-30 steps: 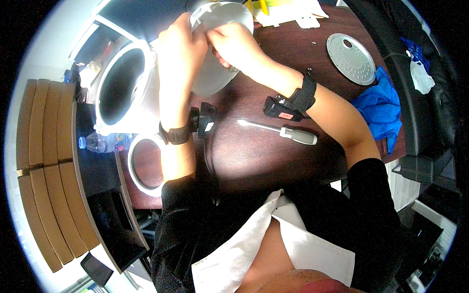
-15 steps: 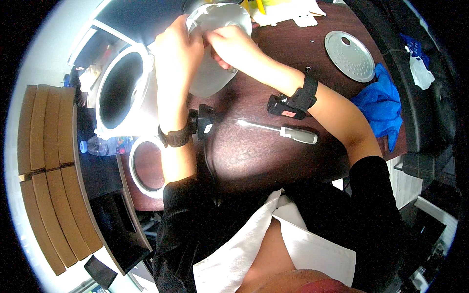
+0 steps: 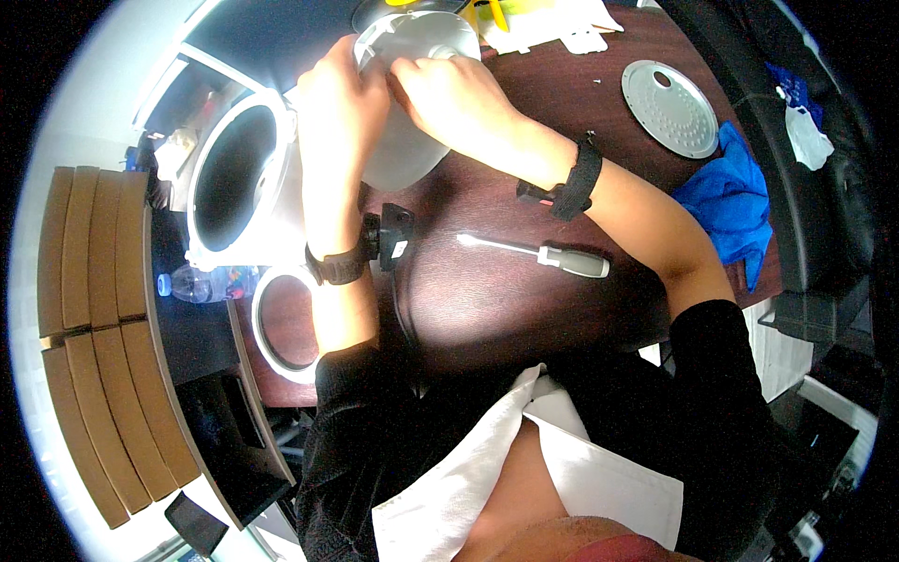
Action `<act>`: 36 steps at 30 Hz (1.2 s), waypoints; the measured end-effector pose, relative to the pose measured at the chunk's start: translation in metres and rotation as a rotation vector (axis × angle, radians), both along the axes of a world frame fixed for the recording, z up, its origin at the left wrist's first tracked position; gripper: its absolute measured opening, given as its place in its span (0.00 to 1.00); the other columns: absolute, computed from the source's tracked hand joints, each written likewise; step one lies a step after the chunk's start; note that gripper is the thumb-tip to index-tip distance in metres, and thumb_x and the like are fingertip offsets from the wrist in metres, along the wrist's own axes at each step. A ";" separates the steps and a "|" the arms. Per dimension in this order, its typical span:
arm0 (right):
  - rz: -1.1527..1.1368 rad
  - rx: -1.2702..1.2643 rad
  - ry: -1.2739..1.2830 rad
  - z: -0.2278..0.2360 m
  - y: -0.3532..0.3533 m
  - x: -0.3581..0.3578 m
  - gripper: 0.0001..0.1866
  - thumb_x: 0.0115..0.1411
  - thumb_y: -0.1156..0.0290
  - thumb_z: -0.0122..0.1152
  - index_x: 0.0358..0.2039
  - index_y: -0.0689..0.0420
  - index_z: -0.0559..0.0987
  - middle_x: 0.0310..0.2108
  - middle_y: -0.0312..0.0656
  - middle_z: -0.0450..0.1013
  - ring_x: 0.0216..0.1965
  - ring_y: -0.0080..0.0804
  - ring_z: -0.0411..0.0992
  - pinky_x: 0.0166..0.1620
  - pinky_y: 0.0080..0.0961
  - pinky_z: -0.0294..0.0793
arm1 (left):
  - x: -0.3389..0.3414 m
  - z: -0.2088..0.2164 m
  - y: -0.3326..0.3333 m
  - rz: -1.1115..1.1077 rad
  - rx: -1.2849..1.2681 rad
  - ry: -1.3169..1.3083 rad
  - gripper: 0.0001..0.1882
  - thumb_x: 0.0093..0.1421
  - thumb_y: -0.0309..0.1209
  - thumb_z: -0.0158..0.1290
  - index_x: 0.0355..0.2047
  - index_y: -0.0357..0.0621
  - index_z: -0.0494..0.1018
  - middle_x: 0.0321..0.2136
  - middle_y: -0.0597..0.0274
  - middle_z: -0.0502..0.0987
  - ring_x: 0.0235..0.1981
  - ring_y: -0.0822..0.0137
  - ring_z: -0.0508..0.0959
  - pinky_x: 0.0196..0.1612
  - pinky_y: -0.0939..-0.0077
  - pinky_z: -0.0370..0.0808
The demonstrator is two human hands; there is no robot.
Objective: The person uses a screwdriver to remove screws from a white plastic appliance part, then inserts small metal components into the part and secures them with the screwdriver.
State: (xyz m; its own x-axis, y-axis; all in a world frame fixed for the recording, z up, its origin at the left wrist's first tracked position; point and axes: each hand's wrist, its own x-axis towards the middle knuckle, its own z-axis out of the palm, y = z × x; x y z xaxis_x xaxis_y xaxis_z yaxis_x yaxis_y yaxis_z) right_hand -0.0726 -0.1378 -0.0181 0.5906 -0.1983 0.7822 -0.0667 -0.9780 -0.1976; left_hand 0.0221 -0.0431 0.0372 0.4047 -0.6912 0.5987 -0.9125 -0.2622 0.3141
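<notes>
At the far side of the table, a white round tub (image 3: 405, 155) stands tilted with its mouth toward the top. My left hand (image 3: 343, 105) is closed on its left rim, the fingertips mostly hidden behind the wall. Against the tub's near part, my right hand (image 3: 457, 101) has its fingers curled in, back of the hand up; whatever they grip is hidden. Below both hands lies a screwdriver (image 3: 571, 261) with a grey handle, its shaft pointing left. A black strapped device sits on each wrist.
Left of my arm are a large white ring-rimmed part (image 3: 198, 201), a plastic bottle (image 3: 211, 284) and a white ring (image 3: 265, 348). On the right lie a perforated grey disc (image 3: 670, 110) and a blue cloth (image 3: 730, 211). Brown boxes (image 3: 103, 253) stand far left.
My right hand and wrist have turned so that the back of the hand faces up and the fingers show less. My left hand stays on the tub, which has hardly moved.
</notes>
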 end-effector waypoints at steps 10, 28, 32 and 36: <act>0.188 0.577 -0.082 -0.009 0.001 0.016 0.11 0.59 0.71 0.50 0.23 0.64 0.74 0.17 0.47 0.71 0.15 0.37 0.70 0.19 0.29 0.67 | 0.005 -0.003 -0.001 0.001 0.006 -0.018 0.13 0.57 0.35 0.52 0.39 0.41 0.75 0.25 0.47 0.78 0.29 0.52 0.80 0.32 0.65 0.75; 0.208 0.556 -0.053 0.001 0.002 0.003 0.12 0.56 0.68 0.53 0.20 0.61 0.77 0.19 0.55 0.72 0.22 0.49 0.75 0.28 0.40 0.73 | 0.003 -0.001 0.000 0.004 -0.005 0.012 0.14 0.57 0.36 0.52 0.39 0.41 0.75 0.27 0.46 0.78 0.32 0.49 0.80 0.34 0.64 0.75; 0.167 0.467 -0.065 -0.001 0.001 0.005 0.12 0.57 0.69 0.53 0.21 0.62 0.77 0.18 0.53 0.71 0.20 0.47 0.73 0.26 0.37 0.72 | 0.000 0.000 0.000 0.004 0.018 0.030 0.14 0.57 0.36 0.52 0.39 0.41 0.75 0.27 0.46 0.78 0.32 0.49 0.80 0.34 0.63 0.75; 0.256 0.824 0.045 -0.003 0.003 0.012 0.14 0.61 0.68 0.49 0.23 0.63 0.75 0.15 0.43 0.69 0.15 0.31 0.69 0.20 0.28 0.67 | -0.001 0.000 0.001 0.016 0.018 -0.022 0.14 0.57 0.35 0.52 0.40 0.41 0.75 0.26 0.46 0.78 0.31 0.50 0.80 0.33 0.64 0.75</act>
State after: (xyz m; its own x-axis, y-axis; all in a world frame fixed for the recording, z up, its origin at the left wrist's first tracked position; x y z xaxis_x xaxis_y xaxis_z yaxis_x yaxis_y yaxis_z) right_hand -0.0607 -0.1351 -0.0209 0.7214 -0.5486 0.4227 0.1119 -0.5100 -0.8529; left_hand 0.0216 -0.0420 0.0375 0.4025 -0.6958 0.5948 -0.9148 -0.2819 0.2892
